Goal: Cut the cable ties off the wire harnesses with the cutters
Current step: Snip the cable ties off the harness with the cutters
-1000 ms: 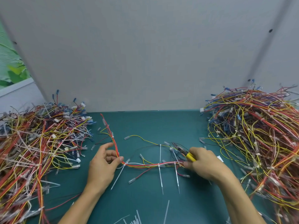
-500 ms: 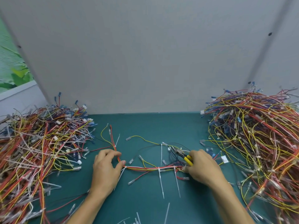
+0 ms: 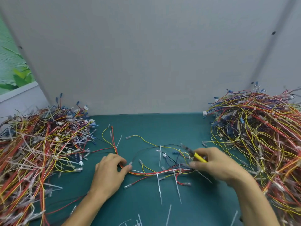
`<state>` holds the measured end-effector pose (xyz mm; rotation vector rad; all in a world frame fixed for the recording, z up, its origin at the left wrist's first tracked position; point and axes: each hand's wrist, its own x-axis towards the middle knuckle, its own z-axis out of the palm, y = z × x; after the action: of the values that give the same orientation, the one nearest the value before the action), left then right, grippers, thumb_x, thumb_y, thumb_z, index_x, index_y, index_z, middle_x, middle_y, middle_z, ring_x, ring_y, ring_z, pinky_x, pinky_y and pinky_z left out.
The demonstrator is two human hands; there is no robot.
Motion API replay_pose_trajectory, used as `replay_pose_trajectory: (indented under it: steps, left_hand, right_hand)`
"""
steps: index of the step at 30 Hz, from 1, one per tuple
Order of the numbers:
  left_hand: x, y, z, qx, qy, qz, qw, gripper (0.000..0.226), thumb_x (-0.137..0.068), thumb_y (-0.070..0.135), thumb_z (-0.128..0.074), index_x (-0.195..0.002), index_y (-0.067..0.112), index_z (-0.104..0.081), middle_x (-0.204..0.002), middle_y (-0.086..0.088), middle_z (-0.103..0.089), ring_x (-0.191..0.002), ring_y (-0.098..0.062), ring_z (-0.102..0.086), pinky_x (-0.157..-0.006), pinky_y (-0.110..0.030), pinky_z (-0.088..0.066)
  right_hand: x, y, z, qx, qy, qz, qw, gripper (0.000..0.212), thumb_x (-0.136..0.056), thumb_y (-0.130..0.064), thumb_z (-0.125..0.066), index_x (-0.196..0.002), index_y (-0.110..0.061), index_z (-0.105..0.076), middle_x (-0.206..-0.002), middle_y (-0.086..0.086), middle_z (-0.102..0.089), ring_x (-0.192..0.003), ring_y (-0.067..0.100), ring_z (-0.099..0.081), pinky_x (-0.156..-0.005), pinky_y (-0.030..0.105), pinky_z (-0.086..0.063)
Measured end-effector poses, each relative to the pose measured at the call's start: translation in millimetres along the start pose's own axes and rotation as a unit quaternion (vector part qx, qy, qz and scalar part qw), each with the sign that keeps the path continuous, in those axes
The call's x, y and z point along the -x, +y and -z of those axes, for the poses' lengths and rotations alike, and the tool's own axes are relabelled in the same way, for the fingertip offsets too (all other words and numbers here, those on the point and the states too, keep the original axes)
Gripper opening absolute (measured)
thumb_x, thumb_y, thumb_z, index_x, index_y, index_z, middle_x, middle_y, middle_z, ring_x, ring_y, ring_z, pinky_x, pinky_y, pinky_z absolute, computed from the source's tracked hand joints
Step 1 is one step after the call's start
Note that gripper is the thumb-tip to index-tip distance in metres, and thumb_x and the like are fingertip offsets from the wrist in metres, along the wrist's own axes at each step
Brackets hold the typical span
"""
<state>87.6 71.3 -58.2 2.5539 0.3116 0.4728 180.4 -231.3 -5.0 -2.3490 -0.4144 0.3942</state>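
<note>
**A:** Where's the harness?

**B:** The harness (image 3: 146,173) lies mid-table, with several ties (image 3: 159,186) uncut. My left hand (image 3: 109,172) pinches its left bend. My right hand (image 3: 216,165) grips the cutters (image 3: 199,157) at its right end.

**A:** Risk?

**B:** The blades look blurred among the strands, so I could nick the harness itself. Green table (image 3: 162,124), left heap (image 3: 37,144), right heap (image 3: 260,136), grey panels (image 3: 146,54) behind.

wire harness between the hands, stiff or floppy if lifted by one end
Probably floppy: the wire harness lies in a loose curve between the left hand and right hand. Likely light, being a few thin wires. Its stray branches and cable ties might snag.
</note>
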Motion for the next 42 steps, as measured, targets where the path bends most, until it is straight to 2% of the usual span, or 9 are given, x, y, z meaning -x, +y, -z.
replay_pose_trajectory:
  steps: [3, 6, 10, 13, 22, 27, 33, 39, 42]
  left_hand:
    - [0.6, 10.1, 4.4, -0.047, 0.037, -0.038, 0.997, 0.009, -0.079, 0.032, -0.076, -0.080, 0.027, -0.068, -0.091, 0.013, -0.059, -0.091, -0.015, -0.055, -0.085, -0.033, -0.036]
    - [3.2, 30.8, 6.1, -0.062, 0.066, -0.134, 0.987, 0.014, -0.071, 0.018, -0.083, -0.080, 0.019, -0.072, -0.091, 0.006, -0.064, -0.089, -0.020, -0.060, -0.084, -0.035, -0.040]
    - [10.8, 65.2, -3.9, -0.047, 0.044, -0.310, 0.949, 0.011, -0.071, 0.015, -0.080, -0.078, 0.016, -0.072, -0.090, 0.005, -0.067, -0.084, -0.019, -0.064, -0.081, -0.031, -0.050]
    - [14.3, 83.1, -20.5, -0.023, 0.003, -0.370, 0.929, 0.008, -0.076, 0.015, -0.073, -0.084, 0.014, -0.073, -0.092, 0.005, -0.068, -0.085, -0.019, -0.065, -0.079, -0.029, -0.052]
    - [11.8, 81.6, -58.9, 0.061, -0.049, -0.345, 0.935, 0.015, -0.087, 0.016, -0.066, -0.098, 0.011, -0.075, -0.104, 0.004, -0.072, -0.092, -0.021, -0.065, -0.083, -0.031, -0.053]
    - [14.4, 76.0, -63.9, 0.069, -0.036, -0.348, 0.934, 0.016, -0.087, 0.018, -0.066, -0.100, 0.012, -0.074, -0.106, 0.005, -0.071, -0.094, -0.019, -0.064, -0.084, -0.032, -0.052]
    - [15.0, 76.4, -63.7, 0.068, -0.036, -0.345, 0.935, 0.016, -0.087, 0.019, -0.065, -0.099, 0.013, -0.072, -0.105, 0.006, -0.070, -0.093, -0.020, -0.063, -0.082, -0.032, -0.051]
    - [16.1, 77.4, -63.0, 0.054, -0.035, -0.352, 0.934, 0.014, -0.088, 0.018, -0.064, -0.099, 0.013, -0.072, -0.105, 0.006, -0.070, -0.093, -0.019, -0.063, -0.081, -0.031, -0.051]
    - [16.4, 79.1, -62.1, 0.044, -0.037, -0.355, 0.933, 0.015, -0.088, 0.018, -0.063, -0.099, 0.013, -0.071, -0.105, 0.006, -0.069, -0.093, -0.020, -0.062, -0.081, -0.031, -0.051]
  right_hand:
    - [1.1, 6.1, 8.5, -0.096, 0.082, 0.002, 0.992, 0.011, -0.082, -0.016, -0.074, -0.090, -0.012, -0.068, -0.081, 0.015, -0.066, -0.070, 0.020, -0.057, -0.080, 0.043, -0.049]
    - [1.3, 9.6, 10.6, -0.109, 0.117, -0.015, 0.987, 0.011, -0.080, -0.005, -0.071, -0.087, -0.014, -0.068, -0.088, 0.016, -0.069, -0.077, 0.030, -0.065, -0.085, 0.045, -0.050]
    - [2.8, 13.0, 12.8, -0.012, 0.067, -0.035, 0.997, 0.024, -0.074, 0.004, -0.064, -0.084, -0.018, -0.066, -0.080, 0.006, -0.070, -0.080, 0.024, -0.066, -0.080, 0.041, -0.052]
    - [4.5, 9.7, 12.3, 0.089, 0.024, -0.029, 0.995, 0.025, -0.070, -0.001, -0.060, -0.081, -0.023, -0.062, -0.079, 0.001, -0.069, -0.079, 0.019, -0.064, -0.074, 0.035, -0.050]
    - [-1.1, 4.6, 1.0, 0.157, 0.003, 0.002, 0.988, 0.022, -0.066, -0.019, -0.075, -0.078, -0.023, -0.056, -0.073, -0.005, -0.062, -0.071, 0.011, -0.056, -0.062, 0.024, -0.043]
    - [-3.5, 6.1, -2.0, 0.127, 0.037, 0.039, 0.990, 0.011, -0.075, -0.021, -0.069, -0.076, -0.022, -0.058, -0.070, -0.003, -0.061, -0.065, 0.008, -0.051, -0.057, 0.018, -0.038]
    - [-7.5, 8.8, -11.7, 0.132, 0.054, 0.018, 0.990, 0.013, -0.081, -0.021, -0.063, -0.072, -0.022, -0.053, -0.065, -0.004, -0.055, -0.064, 0.008, -0.046, -0.054, 0.019, -0.034]
    - [-13.8, 7.5, -20.4, 0.154, 0.064, -0.035, 0.985, 0.011, -0.084, -0.023, -0.060, -0.079, -0.020, -0.050, -0.079, -0.001, -0.060, -0.082, 0.025, -0.054, -0.069, 0.036, -0.045]
    - [-11.8, 7.5, -18.5, 0.140, 0.062, -0.035, 0.988, 0.011, -0.081, -0.022, -0.063, -0.080, -0.022, -0.052, -0.077, -0.002, -0.061, -0.080, 0.022, -0.055, -0.066, 0.032, -0.043]
